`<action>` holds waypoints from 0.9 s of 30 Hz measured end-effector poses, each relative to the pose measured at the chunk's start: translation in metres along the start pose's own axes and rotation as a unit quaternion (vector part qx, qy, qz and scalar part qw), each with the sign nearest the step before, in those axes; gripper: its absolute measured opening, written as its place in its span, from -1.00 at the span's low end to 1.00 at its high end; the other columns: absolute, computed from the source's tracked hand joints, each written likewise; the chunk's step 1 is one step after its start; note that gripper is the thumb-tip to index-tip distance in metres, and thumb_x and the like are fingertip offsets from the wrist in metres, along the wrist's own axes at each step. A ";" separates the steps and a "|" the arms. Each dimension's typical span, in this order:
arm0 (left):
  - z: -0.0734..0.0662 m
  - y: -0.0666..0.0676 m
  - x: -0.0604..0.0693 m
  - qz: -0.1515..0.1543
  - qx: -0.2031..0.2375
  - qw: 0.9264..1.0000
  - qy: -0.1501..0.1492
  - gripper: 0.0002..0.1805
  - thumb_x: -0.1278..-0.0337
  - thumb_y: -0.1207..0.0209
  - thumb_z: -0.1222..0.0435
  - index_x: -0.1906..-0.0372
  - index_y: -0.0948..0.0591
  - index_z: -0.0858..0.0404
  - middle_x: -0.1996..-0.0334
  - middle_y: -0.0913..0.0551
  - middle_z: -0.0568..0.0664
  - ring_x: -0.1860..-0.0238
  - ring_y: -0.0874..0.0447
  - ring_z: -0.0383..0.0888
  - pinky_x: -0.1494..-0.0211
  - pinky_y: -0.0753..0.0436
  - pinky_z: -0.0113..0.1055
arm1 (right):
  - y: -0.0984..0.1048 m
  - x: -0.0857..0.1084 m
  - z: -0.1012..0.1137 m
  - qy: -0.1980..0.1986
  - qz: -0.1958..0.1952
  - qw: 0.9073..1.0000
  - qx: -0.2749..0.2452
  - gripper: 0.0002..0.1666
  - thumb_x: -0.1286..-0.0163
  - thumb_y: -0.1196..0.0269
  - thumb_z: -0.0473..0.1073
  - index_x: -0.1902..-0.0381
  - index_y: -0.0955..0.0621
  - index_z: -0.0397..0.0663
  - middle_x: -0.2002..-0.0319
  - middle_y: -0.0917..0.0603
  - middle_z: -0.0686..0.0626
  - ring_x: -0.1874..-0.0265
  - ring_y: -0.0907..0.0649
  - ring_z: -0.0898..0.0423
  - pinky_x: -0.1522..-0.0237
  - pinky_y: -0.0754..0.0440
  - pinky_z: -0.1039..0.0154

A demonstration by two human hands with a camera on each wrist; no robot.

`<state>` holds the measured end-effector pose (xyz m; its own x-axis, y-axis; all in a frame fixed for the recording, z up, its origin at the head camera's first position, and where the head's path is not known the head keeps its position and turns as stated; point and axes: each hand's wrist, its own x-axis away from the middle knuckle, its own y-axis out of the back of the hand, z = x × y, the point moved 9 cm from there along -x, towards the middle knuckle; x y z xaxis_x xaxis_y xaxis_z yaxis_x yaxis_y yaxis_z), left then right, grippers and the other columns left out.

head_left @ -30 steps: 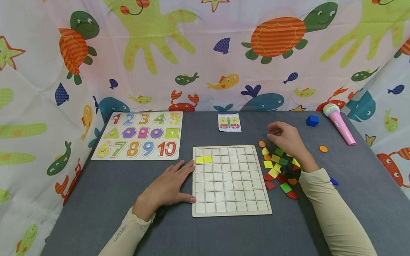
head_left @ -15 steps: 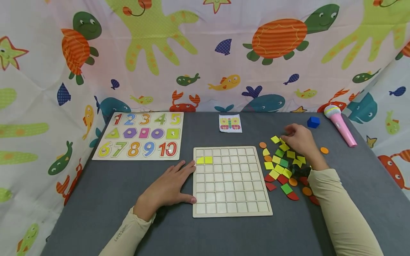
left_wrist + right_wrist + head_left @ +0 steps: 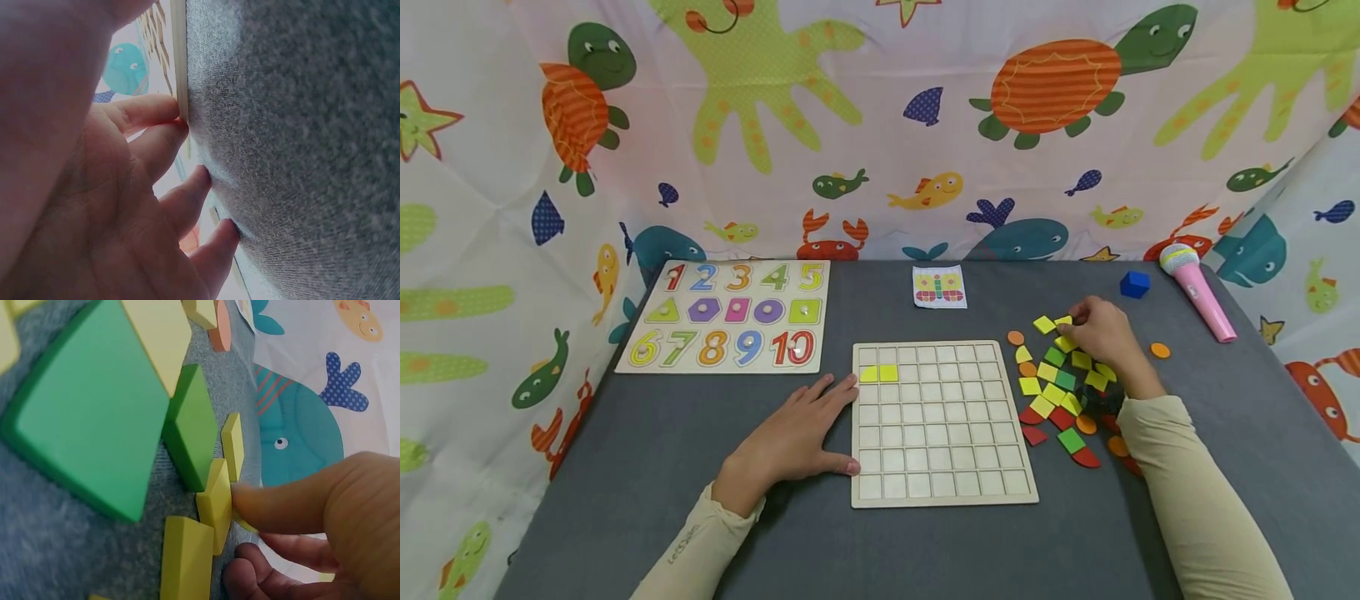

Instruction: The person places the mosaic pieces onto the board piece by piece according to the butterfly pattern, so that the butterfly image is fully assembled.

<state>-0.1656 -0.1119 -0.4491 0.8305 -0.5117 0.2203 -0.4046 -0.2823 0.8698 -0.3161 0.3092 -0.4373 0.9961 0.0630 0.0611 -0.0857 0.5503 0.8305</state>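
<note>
My left hand (image 3: 790, 446) lies with spread, fairly straight fingers against the left edge of a pale wooden grid board (image 3: 943, 437). In the left wrist view its fingertips (image 3: 172, 109) touch the board's side. A yellow rounded-corner tile (image 3: 868, 374) and a yellow square tile (image 3: 888, 373) sit side by side in the second row, at the left. My right hand (image 3: 1105, 333) is at the far side of a pile of loose tiles. Its thumb and fingers pinch a yellow tile (image 3: 244, 523), mostly hidden by the thumb. Green square tiles (image 3: 94, 412) lie close by.
A butterfly pattern card (image 3: 939, 287) lies behind the board. The number puzzle board (image 3: 752, 329) is at the back left. To the right are a blue cube (image 3: 1134, 284), a pink toy microphone (image 3: 1198, 292) and an orange disc (image 3: 1160, 350). A printed cloth hangs behind.
My right hand has moved right over the pile, uncovering several yellow tiles, and has come down slightly to a yellow tile at the far side. The left hand stays at the board.
</note>
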 end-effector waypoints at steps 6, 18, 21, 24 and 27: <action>0.000 0.001 0.000 -0.002 0.005 1.000 -0.004 0.16 -0.11 -0.55 -0.16 -0.69 -0.26 0.21 -0.71 -0.13 -0.01 -0.71 0.06 0.17 -0.68 -0.03 0.21 | 0.010 0.000 0.010 0.019 -0.066 0.998 -0.015 -0.75 -0.46 -0.28 -0.34 0.03 -0.53 -0.43 0.13 -0.63 -0.43 0.15 -0.60 -0.33 0.17 -0.59 -0.10; -0.002 0.003 0.001 -0.003 0.008 1.000 -0.005 0.15 -0.11 -0.55 -0.15 -0.69 -0.27 0.22 -0.71 -0.14 0.01 -0.71 0.05 0.18 -0.68 -0.03 0.21 | -0.009 0.009 0.079 0.086 -0.057 0.991 -0.086 -0.79 -0.55 -0.30 -0.35 -0.07 -0.62 -0.34 0.09 -0.69 -0.30 0.13 -0.65 -0.19 0.13 -0.61 0.12; -0.002 0.003 0.001 -0.003 0.007 1.000 -0.006 0.15 -0.11 -0.55 -0.15 -0.68 -0.27 0.23 -0.71 -0.14 0.02 -0.71 0.05 0.18 -0.68 -0.03 0.22 | -0.020 0.011 0.097 0.106 -0.036 0.989 -0.096 -0.80 -0.57 -0.30 -0.34 -0.07 -0.64 -0.31 0.10 -0.70 -0.27 0.16 -0.67 -0.16 0.22 -0.64 0.21; -0.002 0.002 0.001 -0.002 0.007 1.000 -0.005 0.15 -0.11 -0.55 -0.15 -0.68 -0.27 0.23 -0.71 -0.14 0.02 -0.70 0.04 0.19 -0.68 -0.03 0.22 | -0.033 0.012 0.113 0.124 -0.016 0.986 -0.107 -0.80 -0.56 -0.30 -0.35 -0.08 -0.66 -0.30 0.10 -0.72 -0.25 0.18 -0.68 -0.14 0.26 -0.64 0.26; -0.002 0.002 0.001 -0.001 0.007 1.000 -0.005 0.16 -0.11 -0.55 -0.15 -0.68 -0.27 0.23 -0.71 -0.14 0.02 -0.70 0.05 0.19 -0.67 -0.03 0.22 | -0.046 0.014 0.128 0.138 0.001 0.984 -0.117 -0.81 -0.56 -0.30 -0.36 -0.07 -0.67 -0.29 0.12 -0.72 -0.23 0.20 -0.66 -0.12 0.22 -0.62 0.22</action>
<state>-0.1647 -0.1111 -0.4463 0.8278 -0.5188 0.2137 -0.4076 -0.2942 0.8645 -0.2956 0.1778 -0.4036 0.9559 0.2702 -0.1154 -0.1226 0.7238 0.6790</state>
